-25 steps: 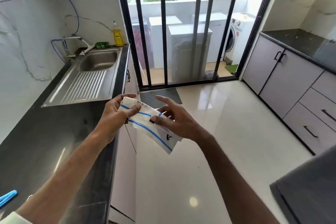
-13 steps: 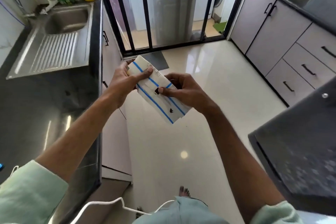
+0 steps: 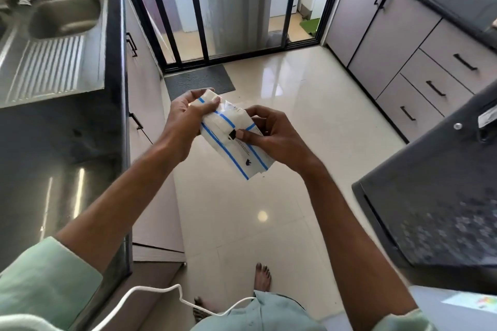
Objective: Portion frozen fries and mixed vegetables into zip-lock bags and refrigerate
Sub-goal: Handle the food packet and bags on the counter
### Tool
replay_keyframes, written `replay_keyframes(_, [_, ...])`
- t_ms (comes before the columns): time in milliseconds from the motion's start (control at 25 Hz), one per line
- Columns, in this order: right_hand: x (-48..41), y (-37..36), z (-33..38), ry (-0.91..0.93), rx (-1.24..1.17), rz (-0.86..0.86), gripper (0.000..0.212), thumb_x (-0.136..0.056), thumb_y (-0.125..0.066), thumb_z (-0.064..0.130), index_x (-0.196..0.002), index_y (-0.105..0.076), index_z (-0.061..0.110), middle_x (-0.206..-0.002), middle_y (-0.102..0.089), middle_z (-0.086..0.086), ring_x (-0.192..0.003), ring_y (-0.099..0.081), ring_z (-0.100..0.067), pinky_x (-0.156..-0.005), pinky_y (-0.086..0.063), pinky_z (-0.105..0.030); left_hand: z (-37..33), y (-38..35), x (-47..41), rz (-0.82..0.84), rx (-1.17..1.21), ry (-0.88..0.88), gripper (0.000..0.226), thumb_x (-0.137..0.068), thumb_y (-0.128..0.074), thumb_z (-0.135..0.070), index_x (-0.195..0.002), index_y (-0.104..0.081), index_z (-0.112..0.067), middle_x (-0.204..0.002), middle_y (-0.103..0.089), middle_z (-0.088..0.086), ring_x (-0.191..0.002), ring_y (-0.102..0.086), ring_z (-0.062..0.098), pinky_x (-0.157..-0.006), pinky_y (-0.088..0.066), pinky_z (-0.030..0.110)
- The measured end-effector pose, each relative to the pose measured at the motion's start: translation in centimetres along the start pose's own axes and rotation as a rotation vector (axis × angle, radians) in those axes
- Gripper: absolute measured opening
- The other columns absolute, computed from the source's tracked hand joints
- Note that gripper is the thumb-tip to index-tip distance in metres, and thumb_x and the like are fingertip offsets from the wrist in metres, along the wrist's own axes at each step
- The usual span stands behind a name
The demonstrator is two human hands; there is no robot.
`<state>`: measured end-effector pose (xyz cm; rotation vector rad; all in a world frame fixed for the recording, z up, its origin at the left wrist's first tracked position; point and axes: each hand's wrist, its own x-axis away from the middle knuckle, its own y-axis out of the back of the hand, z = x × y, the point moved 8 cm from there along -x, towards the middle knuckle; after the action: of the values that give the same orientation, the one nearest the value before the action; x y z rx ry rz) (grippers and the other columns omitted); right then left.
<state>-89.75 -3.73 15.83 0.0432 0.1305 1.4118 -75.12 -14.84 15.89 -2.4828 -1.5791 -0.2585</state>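
Observation:
A small white pack of zip-lock bags (image 3: 236,153) with blue stripes is held in mid-air over the kitchen floor. My left hand (image 3: 185,118) grips its upper left end, thumb on top. My right hand (image 3: 269,134) pinches its right side near a small black mark, fingers curled behind it. The pack tilts down toward the right. No fries or vegetables are in view.
A dark counter (image 3: 53,158) with a steel sink (image 3: 56,16) runs along the left. A dark appliance top (image 3: 441,196) is at the right. Grey cabinets (image 3: 403,43) line the far right. A sliding glass door (image 3: 228,5) and mat (image 3: 199,80) lie ahead. My bare foot (image 3: 262,275) stands on the tiled floor.
The view has tipped downward, showing more floor and my feet. Both hands still hold the pack; it has shifted slightly and my right thumb now presses near the black mark.

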Motion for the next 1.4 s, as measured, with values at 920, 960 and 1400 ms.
replay_keyframes(920, [-0.5,0.0,-1.2,-0.045,-0.122,-0.346,0.052,-0.08,-0.092,0.016,-0.111,-0.05,0.023,-0.098,-0.079,-0.01,-0.083,-0.079,-0.028,-0.077,-0.065,-0.054,-0.9,-1.2,4.5,0.12,-0.946,-0.744,0.083,-0.084,-0.069,-0.066,-0.151,-0.049,-0.02,-0.139,-0.063,-0.001,-0.11,-0.058,0.003,-0.095,-0.048,0.017])
replay_keyframes(960, [-0.4,0.0,-1.1,-0.045,-0.108,-0.336,0.053,-0.08,-0.092,0.017,-0.11,-0.05,0.024,-0.097,-0.079,-0.011,-0.083,-0.079,-0.028,-0.077,-0.065,-0.054,-0.8,-1.3,4.4,0.146,-0.96,-0.724,0.088,-0.08,-0.07,-0.07,-0.15,-0.05,-0.021,-0.136,-0.064,-0.003,-0.105,-0.059,0.0,-0.092,-0.046,0.011])
replay_keyframes(1400, [0.2,0.5,-0.2,0.064,-0.146,-0.311,0.047,-0.08,-0.09,0.009,-0.103,-0.049,0.016,-0.084,-0.078,-0.011,-0.07,-0.078,-0.028,-0.059,-0.059,-0.037,0.1,-3.7,4.9,0.394,-0.638,-0.518,0.035,-0.091,-0.073,-0.039,-0.117,-0.065,-0.016,-0.099,-0.074,-0.007,-0.086,-0.076,0.012,-0.067,-0.061,0.026])
